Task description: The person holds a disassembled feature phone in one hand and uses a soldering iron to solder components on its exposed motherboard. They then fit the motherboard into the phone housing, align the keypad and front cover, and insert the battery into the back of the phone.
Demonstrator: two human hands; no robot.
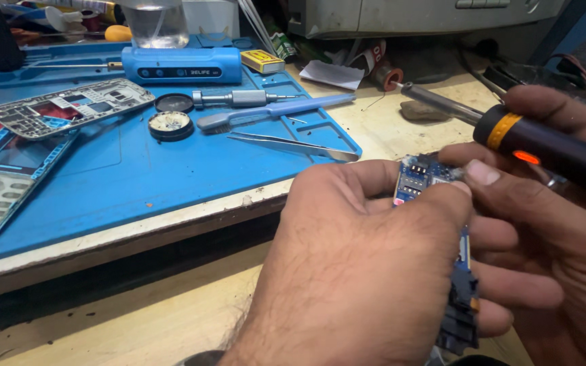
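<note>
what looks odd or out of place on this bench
The soldering iron in the right hand points its metal tip away from the circuit board that both hands pinch. On the blue mat a phone frame lies stripped.

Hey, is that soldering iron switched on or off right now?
On, it appears: the soldering iron in the right hand shows a glowing orange-red light on its black handle. Whether the tip is hot cannot be told.

A small blue circuit board [420, 177] stands upright beside a black soldering iron [544, 144].
</note>
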